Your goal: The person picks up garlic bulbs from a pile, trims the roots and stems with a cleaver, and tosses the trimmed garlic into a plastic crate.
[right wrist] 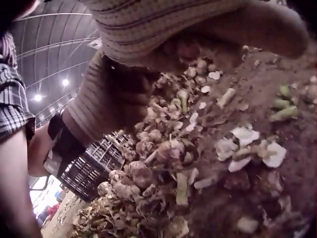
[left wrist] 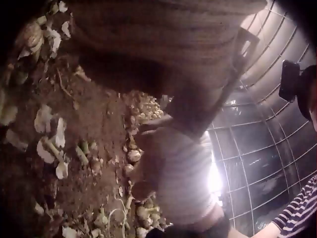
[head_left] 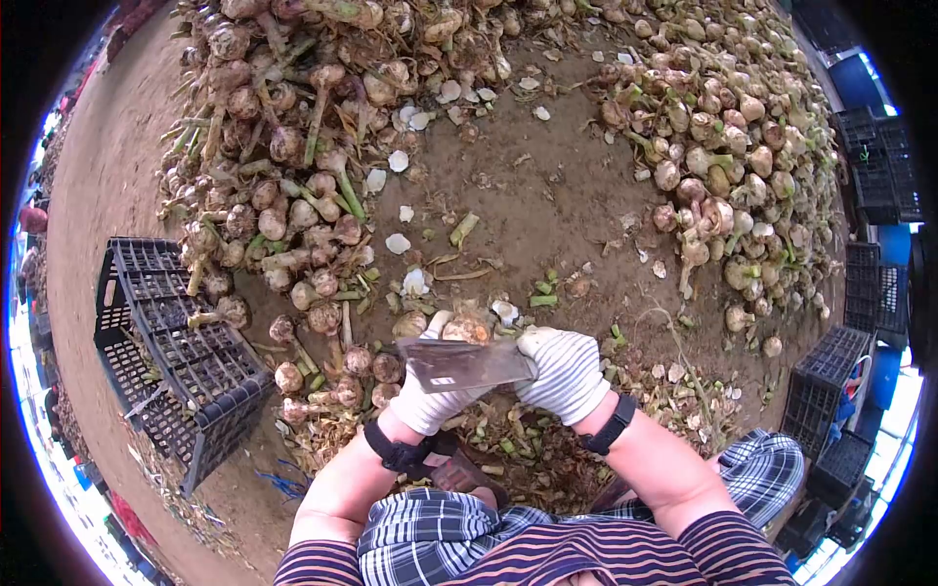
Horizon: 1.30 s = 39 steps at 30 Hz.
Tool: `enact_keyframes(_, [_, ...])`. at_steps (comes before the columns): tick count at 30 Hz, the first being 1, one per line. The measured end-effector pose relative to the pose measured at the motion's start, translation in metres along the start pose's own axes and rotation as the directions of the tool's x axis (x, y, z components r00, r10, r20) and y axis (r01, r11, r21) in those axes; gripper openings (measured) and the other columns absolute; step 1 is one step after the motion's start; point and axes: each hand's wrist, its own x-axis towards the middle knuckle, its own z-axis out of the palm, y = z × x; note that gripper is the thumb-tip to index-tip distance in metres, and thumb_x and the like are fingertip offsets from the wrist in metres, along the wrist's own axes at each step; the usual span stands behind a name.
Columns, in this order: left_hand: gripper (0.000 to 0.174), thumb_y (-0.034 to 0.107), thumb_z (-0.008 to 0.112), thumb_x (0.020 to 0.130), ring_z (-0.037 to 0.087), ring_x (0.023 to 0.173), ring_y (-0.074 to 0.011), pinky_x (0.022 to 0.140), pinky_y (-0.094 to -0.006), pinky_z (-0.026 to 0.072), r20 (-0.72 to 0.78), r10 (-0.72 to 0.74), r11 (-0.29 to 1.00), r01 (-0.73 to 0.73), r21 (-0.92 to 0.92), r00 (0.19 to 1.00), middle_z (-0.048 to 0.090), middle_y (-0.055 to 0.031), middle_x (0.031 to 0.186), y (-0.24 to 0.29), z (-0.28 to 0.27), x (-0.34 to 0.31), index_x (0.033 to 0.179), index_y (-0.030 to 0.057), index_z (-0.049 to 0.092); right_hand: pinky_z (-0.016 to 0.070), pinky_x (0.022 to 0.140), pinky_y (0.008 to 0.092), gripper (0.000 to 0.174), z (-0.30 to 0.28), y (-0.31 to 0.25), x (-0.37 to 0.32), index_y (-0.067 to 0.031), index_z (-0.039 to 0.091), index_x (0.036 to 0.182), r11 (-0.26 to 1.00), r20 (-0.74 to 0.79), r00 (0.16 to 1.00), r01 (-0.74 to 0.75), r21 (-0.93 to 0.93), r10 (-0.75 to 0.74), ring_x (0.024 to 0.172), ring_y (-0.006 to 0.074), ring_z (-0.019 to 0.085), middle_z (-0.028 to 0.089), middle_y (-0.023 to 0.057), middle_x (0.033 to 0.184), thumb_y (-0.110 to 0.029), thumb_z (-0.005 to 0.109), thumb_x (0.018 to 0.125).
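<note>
Both hands wear white striped knit gloves and meet over the dirt floor. My right hand point(head_left: 565, 373) grips the end of a broad flat-bladed knife point(head_left: 467, 364), its wide dark blade reaching left across my left hand point(head_left: 430, 402). Just beyond the blade, a garlic bulb point(head_left: 467, 328) is held by the left hand, whose thumb lies along its left side; the blade hides most of the other fingers. In the left wrist view the right hand point(left wrist: 181, 168) and the blade show close by. The right wrist view shows the left hand point(right wrist: 106, 96) in shadow.
Piled garlic with stalks point(head_left: 283, 195) lies at left, and another garlic heap point(head_left: 723, 166) at right. A black plastic crate point(head_left: 186, 342) tilts at the left. Stacked crates point(head_left: 831, 381) stand at the right. Cut stalks point(head_left: 543, 293) and peeled skins litter the soil.
</note>
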Motion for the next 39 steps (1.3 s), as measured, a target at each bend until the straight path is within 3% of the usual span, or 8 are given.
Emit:
enact_keyframes(10, [0.087,0.024,0.086,0.043,0.053,0.094,-0.0224,0.079,-0.0361,0.0460,-0.347,-0.304,0.951,0.264,-0.161,0.887,0.052,-0.0085,0.104,-0.004,-0.060,0.013,0.123,0.0143,0.055,0.0490,0.059,0.0372,0.014,-0.008,0.058,-0.014,-0.0075,0.062,0.084,0.839,-0.037,0.840,-0.537,0.088,0.542,0.061,0.0286,0.061,0.063,0.0136,0.067,-0.017,0.059,0.074])
enact_keyframes(15, [0.062,0.038,0.078,0.071,0.054,0.082,-0.0116,0.073,-0.0293,0.0484,0.030,-0.513,0.271,0.195,-0.943,0.858,0.054,0.0015,0.090,-0.009,-0.051,0.006,0.117,0.0073,0.050,0.0452,0.058,0.0237,0.011,0.003,0.018,-0.016,-0.0022,0.062,0.083,0.388,0.231,0.793,-0.501,0.773,0.564,0.060,0.0068,0.051,0.060,0.0016,0.066,-0.005,0.060,0.073])
enact_keyframes(20, [0.021,0.025,0.069,0.080,0.060,0.084,-0.0181,0.076,-0.0347,0.0489,0.255,-0.686,-0.257,0.101,-0.961,0.681,0.061,-0.0017,0.083,0.017,-0.042,0.013,0.092,0.0085,0.063,0.0491,0.067,0.0253,0.018,0.012,-0.002,-0.010,-0.0042,0.066,0.087,0.481,0.179,0.852,-0.437,0.760,0.492,0.065,0.0137,0.059,0.067,0.0057,0.074,-0.008,0.061,0.070])
enact_keyframes(28, [0.023,0.028,0.064,0.081,0.064,0.088,-0.0260,0.071,-0.0335,0.0506,0.124,-0.777,-0.289,-0.175,-0.941,0.618,0.066,-0.0100,0.093,0.018,-0.036,0.011,0.088,0.0066,0.061,0.0513,0.068,0.0367,0.016,0.040,-0.010,-0.006,-0.0034,0.061,0.077,0.740,0.099,0.874,-0.459,0.491,0.476,0.073,0.0350,0.063,0.065,0.0179,0.076,-0.018,0.054,0.076])
enact_keyframes(33, [0.038,0.030,0.057,0.090,0.054,0.113,-0.0247,0.094,-0.0341,0.0465,-0.082,-0.447,0.244,0.033,-0.969,0.891,0.062,-0.0130,0.110,0.032,-0.091,0.059,0.121,0.0087,0.053,0.0507,0.069,0.0343,0.024,0.106,0.015,-0.084,-0.0026,0.064,0.093,0.557,0.583,0.592,-0.787,0.267,0.557,0.069,0.0280,0.063,0.064,0.0160,0.072,-0.019,0.056,0.077])
enact_keyframes(35, [0.054,0.030,0.057,0.092,0.053,0.110,-0.0153,0.097,-0.0285,0.0413,-0.071,-0.047,-0.484,-0.085,-0.871,0.996,0.059,-0.0081,0.114,0.028,-0.073,0.073,0.138,0.0098,0.037,0.0488,0.061,0.0315,0.022,0.118,0.029,-0.069,-0.0012,0.063,0.091,0.587,0.505,0.651,-0.749,0.307,0.567,0.061,0.0215,0.060,0.062,0.0116,0.065,-0.016,0.060,0.076])
enact_keyframes(37, [0.049,0.033,0.058,0.091,0.053,0.105,-0.0131,0.094,-0.0256,0.0400,-0.172,-0.091,0.517,-0.101,-0.850,0.981,0.059,-0.0031,0.111,0.040,-0.082,0.063,0.131,0.0077,0.047,0.0466,0.054,0.0278,0.020,0.084,0.028,-0.040,0.0014,0.061,0.088,0.371,0.432,0.683,-0.703,0.607,0.589,0.055,0.0127,0.052,0.057,0.0067,0.060,-0.014,0.060,0.076])
enact_keyframes(39, [0.041,0.038,0.059,0.089,0.056,0.083,-0.0105,0.080,-0.0259,0.0450,-0.203,-0.366,0.780,0.181,-0.599,0.908,0.066,-0.0038,0.097,0.041,-0.106,0.075,0.118,0.0087,0.060,0.0446,0.054,0.0246,0.009,0.058,0.033,-0.024,-0.0020,0.061,0.084,0.196,0.339,0.713,-0.554,0.809,0.613,0.060,0.0081,0.050,0.058,0.0011,0.065,-0.006,0.060,0.075])
